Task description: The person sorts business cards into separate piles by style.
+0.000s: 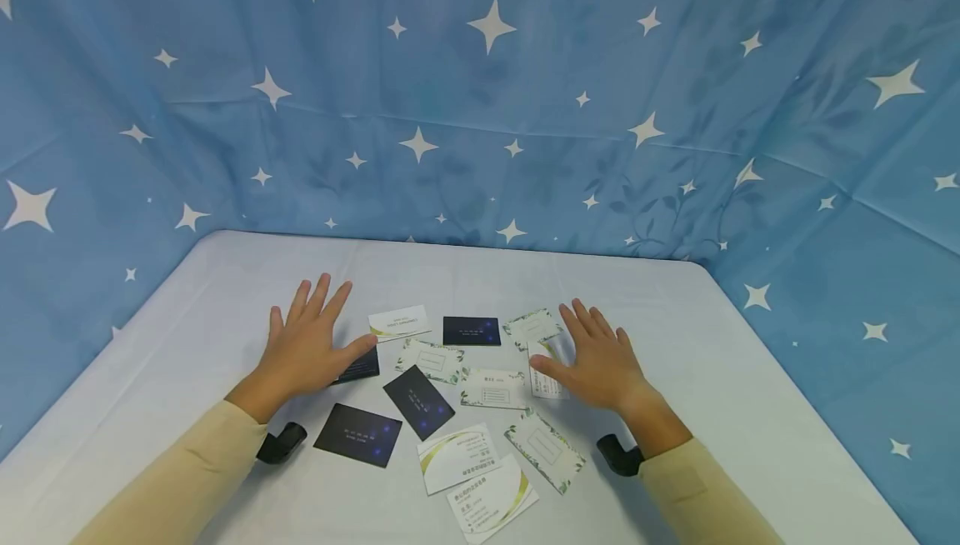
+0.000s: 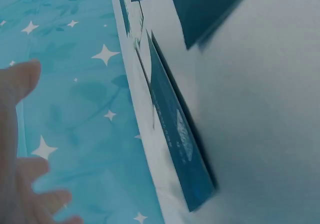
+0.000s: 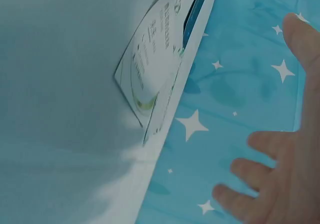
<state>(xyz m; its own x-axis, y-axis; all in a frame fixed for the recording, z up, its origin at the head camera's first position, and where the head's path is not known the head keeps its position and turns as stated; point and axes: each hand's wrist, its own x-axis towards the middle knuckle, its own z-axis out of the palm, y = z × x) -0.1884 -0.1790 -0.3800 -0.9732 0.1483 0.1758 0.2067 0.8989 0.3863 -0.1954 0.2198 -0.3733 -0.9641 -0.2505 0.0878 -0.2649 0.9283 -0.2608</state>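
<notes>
So both hands here are totally free of cards: the left hand point(image 1: 300, 353) has its fingers fanned out with nothing between them, and the right hand point(image 1: 600, 366) is the same, thumb pointing in toward the middle. Going by the wrist views, both look held up off the table point(image 1: 652, 295) rather than resting on it, and I'd guess the wide spacing is what leaves most of the cards visible between them. The cards themselves lie loose on the white cloth, no neat rows. One black card point(image 1: 357, 367) is partly hidden by the left hand in the head view, with another black card point(image 1: 357, 435) nearer the wearer, a tilted black card point(image 1: 419, 402) more central and a far black card point(image 1: 471, 331) sitting pretty square. Leafy-bordered cards mix in, like the slanted leafy card point(image 1: 545, 449) and the middle leafy card point(image 1: 495, 388). Two gold-curve cards point(image 1: 459, 457) overlap at the near side, probably just because they're flat and thin enough to slide over each other. A small gold-curve card point(image 1: 547, 378) is right by the right thumb, seemingly meeting a far leafy card point(image 1: 532, 327). Scattered angles like that read to me as dropped or spread, not arranged.
</notes>
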